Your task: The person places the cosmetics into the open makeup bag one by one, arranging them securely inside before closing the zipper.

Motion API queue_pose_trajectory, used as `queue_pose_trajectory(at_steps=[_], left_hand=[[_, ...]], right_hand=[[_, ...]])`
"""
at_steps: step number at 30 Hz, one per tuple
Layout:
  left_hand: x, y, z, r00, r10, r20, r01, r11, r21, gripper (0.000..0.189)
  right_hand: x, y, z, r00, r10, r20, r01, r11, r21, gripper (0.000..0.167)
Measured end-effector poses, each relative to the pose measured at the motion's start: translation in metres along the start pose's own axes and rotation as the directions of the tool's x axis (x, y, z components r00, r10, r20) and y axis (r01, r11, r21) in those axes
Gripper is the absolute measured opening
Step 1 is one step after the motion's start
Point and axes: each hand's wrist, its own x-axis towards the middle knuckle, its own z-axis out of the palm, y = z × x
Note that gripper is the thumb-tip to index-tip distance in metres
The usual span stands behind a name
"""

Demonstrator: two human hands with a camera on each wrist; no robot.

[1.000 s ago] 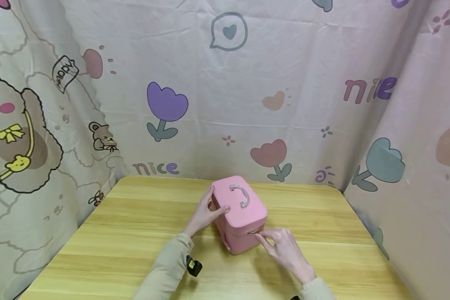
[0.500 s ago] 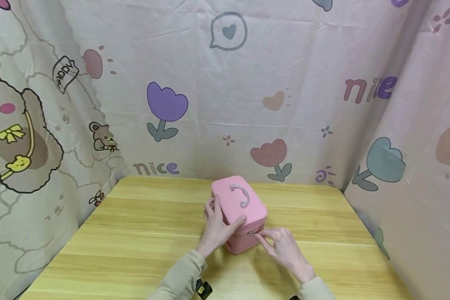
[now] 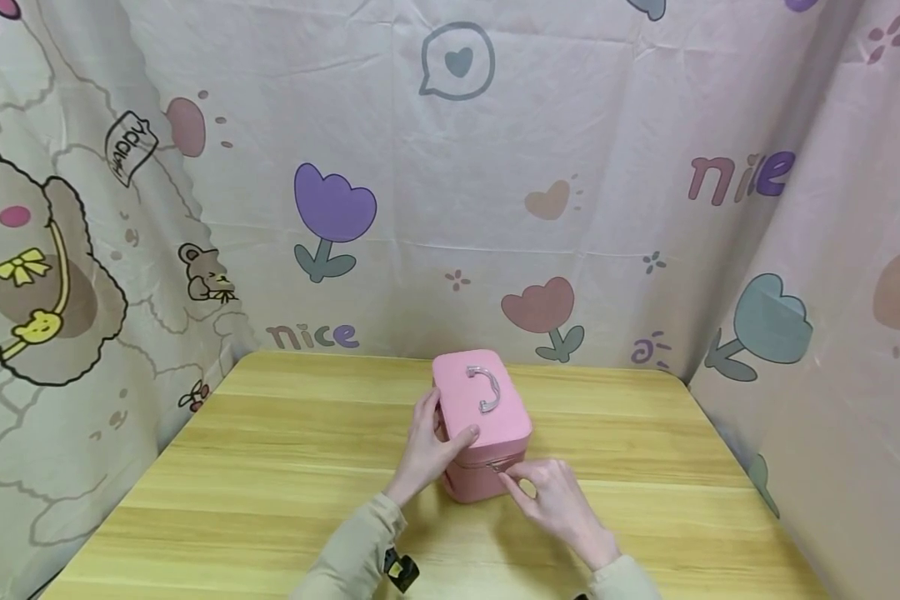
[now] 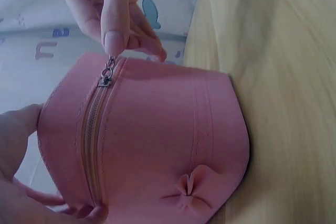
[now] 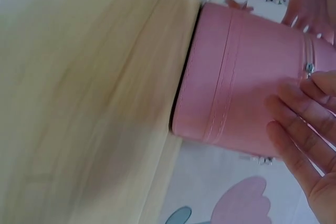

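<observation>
A pink zippered case (image 3: 481, 425) with a silver handle (image 3: 488, 390) on its lid stands on the wooden table. My left hand (image 3: 424, 450) holds it from the left, thumb on the lid's near edge and fingers along the side. At the front, my right hand (image 3: 557, 504) pinches the zipper pull (image 4: 108, 69) between thumb and index finger. Zipper teeth (image 4: 90, 124) run from the slider toward my left fingers in the left wrist view. That view also shows a pink bow (image 4: 187, 199) low on the case's side.
The light wooden table (image 3: 270, 467) extends around the case. Behind it and at both sides hangs a printed curtain (image 3: 450, 192). A black wrist device (image 3: 401, 571) sits at my left sleeve. In the right wrist view, a small silver metal piece (image 5: 265, 160) hangs on the case.
My left hand has slid from the far part of the case's side toward its front. The case has turned slightly, and my right hand has shifted a little left, still pinching the zipper pull.
</observation>
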Motion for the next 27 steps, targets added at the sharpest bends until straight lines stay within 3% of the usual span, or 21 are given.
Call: queue_pose_trajectory(at_steps=[7,21,27], left_hand=[[0.007,-0.003,-0.012,0.997,-0.005,0.076,0.002,0.999,0.034,0.09],[0.018,-0.013,-0.026,0.982,-0.068,0.177,0.096,0.983,-0.154,0.075],[0.023,-0.017,-0.033,0.97,-0.082,0.23,0.124,0.977,-0.176,0.069]], right_hand=[[0.004,-0.01,0.005,1.0,0.01,0.002,-0.01,1.0,-0.007,0.007],[0.014,-0.023,0.015,1.0,0.03,-0.002,-0.03,0.998,-0.046,0.007],[0.019,-0.027,0.021,0.999,0.009,-0.04,-0.013,0.995,-0.098,0.013]])
